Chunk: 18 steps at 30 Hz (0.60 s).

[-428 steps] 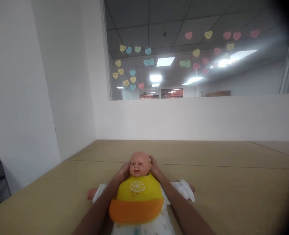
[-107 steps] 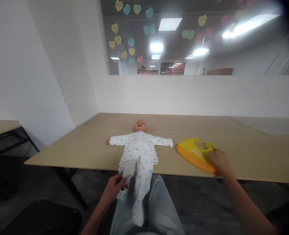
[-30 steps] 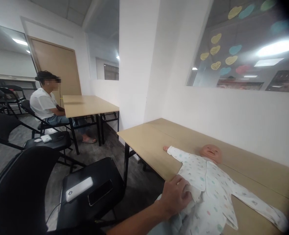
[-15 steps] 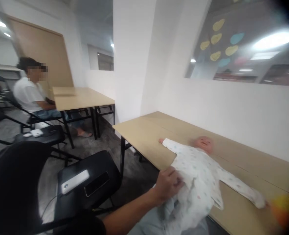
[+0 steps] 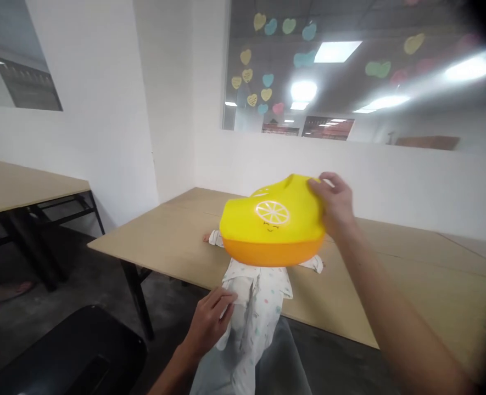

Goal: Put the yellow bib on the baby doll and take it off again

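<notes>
Yellow bib [image 5: 272,219] grasped at its upper edge by the right hand [image 5: 335,200], held over the doll [image 5: 253,318] and not yet on it; the left hand [image 5: 210,323] touches the suit [image 5: 263,291], its grip unclear.

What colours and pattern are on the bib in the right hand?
Yellow bib, orange lower band, white citrus slice, small smiley; clearest in the head view.

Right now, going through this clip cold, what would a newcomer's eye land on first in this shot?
The bright yellow and orange bib with a citrus-slice print comes first, held up mid-view by the person's right hand above the table. Below it, the left hand is at the spotted white sleepsuit of a baby doll. Higher up, pastel paper hearts dot the window behind.
</notes>
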Motion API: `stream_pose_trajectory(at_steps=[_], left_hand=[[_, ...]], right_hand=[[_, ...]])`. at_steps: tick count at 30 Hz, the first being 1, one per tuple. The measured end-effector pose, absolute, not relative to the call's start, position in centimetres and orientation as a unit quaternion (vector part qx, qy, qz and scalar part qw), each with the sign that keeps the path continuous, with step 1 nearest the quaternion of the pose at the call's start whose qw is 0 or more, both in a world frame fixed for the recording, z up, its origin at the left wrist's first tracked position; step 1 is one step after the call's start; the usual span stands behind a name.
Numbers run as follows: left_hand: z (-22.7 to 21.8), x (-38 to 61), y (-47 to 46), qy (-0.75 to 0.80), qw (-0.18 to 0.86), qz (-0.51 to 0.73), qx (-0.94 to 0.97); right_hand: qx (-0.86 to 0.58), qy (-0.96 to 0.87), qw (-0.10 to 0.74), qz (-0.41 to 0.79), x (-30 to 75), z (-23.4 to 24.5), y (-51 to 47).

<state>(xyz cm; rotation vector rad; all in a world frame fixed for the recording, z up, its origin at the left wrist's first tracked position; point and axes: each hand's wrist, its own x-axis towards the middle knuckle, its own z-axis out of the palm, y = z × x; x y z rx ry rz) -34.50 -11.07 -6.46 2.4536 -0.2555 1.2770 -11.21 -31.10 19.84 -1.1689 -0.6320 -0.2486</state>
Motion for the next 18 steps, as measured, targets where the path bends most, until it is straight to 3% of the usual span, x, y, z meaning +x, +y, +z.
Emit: stream_pose_trajectory(at_steps=[4,10,14,18], left_hand=[[-6.8,-34.8,-10.5,-0.107,0.183,0.426,0.879],[-5.7,-35.5,-9.9,-0.092,0.274,0.293,0.911],[-4.2,-34.1,-8.7,-0.022,0.359,0.276,0.891],[-3.1,-29.5,-5.9,0.130,0.428,0.291,0.846]], right_hand=[[-0.574,-0.242,0.777,-0.085,-8.3,13.4,-27.8],[-0.631,-0.135,0.754,0.123,-5.9,2.3,-27.8],[-0.609,-0.138,0.742,0.245,-5.8,0.2,-28.7],[-0.581,-0.164,0.728,0.327,-6.0,1.4,-28.9]])
